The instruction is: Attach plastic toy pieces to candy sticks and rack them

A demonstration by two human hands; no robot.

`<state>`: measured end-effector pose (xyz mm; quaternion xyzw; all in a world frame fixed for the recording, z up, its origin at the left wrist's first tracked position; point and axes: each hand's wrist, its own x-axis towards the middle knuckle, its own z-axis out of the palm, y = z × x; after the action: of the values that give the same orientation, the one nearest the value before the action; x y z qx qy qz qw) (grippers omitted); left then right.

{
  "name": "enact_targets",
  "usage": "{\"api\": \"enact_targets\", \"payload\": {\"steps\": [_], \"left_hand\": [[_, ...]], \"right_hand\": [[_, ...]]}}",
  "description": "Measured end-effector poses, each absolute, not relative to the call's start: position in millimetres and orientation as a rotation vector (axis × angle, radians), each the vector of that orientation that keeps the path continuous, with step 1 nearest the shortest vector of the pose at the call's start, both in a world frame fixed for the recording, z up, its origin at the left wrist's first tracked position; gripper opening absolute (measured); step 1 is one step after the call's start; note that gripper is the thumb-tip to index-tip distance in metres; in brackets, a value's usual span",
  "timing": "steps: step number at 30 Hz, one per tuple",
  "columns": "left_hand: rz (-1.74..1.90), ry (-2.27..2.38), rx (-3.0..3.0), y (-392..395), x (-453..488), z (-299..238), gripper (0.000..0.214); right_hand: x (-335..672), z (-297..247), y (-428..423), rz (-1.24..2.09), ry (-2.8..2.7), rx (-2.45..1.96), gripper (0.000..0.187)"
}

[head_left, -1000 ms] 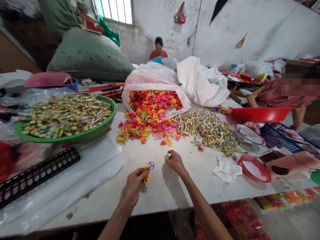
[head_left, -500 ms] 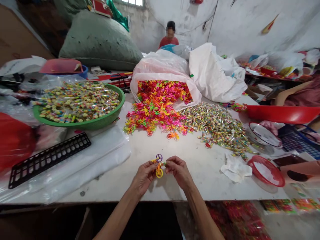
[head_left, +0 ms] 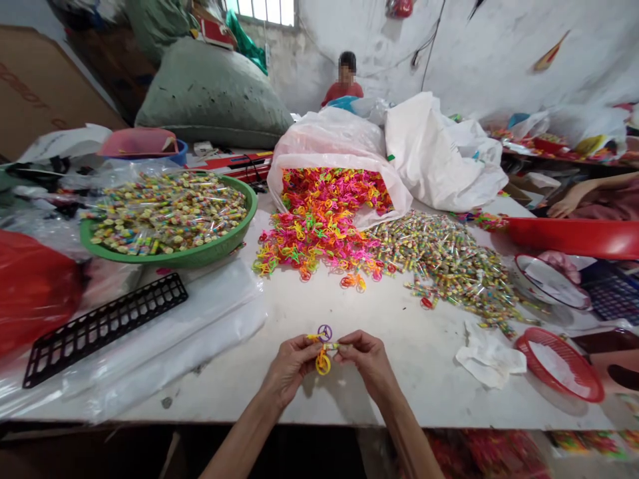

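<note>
Left hand pinching wheeled toy, right hand pinching seemingly small tube, end hidden

No readable text, faint reddish lettering on brown cardboard box, too blurred

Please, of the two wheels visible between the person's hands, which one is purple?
The upper wheel in the picture is the purple one; the lower wheel is yellow.

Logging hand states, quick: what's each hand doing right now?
Left hand: closed, pinching a yellow-and-purple plastic piece.
Right hand: closed, fingertips pinching the end of a small tube.
</note>
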<state>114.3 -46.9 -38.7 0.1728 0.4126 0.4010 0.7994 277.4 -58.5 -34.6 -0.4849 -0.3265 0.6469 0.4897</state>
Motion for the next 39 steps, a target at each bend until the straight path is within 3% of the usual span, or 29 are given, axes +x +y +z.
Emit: {"api": "enact_targets", "payload": {"steps": [6, 9, 14, 17, 21, 25, 29, 31, 35, 39], "left_hand": [[0.870, 1.145, 0.670, -42, 111, -47, 0.027], [0.712, 1.277, 1.060, -34, 98, -49, 0.028], [0.774, 1.562, 1.930, 26, 119, -38, 0.030], [0.648, 1.390, 2.334, 72, 170, -31, 0.031], [0.483, 1.283, 2.449, 98, 221, -39, 0.028], [0.369, 1.319, 2.454, 77, 212, -54, 0.028], [0.513, 1.411, 2.279, 54, 183, -54, 0.044], [0.734, 1.431, 1.998, 49, 172, -49, 0.044], [0.988, 1.279, 1.302, 36, 158, -34, 0.017], [0.980, 1.113, 0.758, 10, 148, -22, 0.024]], "right_hand": [[265, -42, -59, 1.424, -0.908, -1.337, 0.018], [282, -46, -46, 1.367, -1.241, -1.466, 0.018], [352, -32, 28, 0.306, -1.700, -2.116, 0.020], [385, -25, 82, 0.105, -1.684, -2.277, 0.024], [393, -34, 103, 0.060, -1.805, -2.291, 0.016], [388, -51, 63, 0.025, -1.882, -2.254, 0.016], [386, -59, 18, 0.056, -1.834, -2.096, 0.015], [385, -58, 3, 0.091, -1.737, -2.016, 0.017], [378, -53, -17, 0.157, -1.679, -1.978, 0.019], [375, -46, -23, 0.387, -1.794, -1.976, 0.016]]}}
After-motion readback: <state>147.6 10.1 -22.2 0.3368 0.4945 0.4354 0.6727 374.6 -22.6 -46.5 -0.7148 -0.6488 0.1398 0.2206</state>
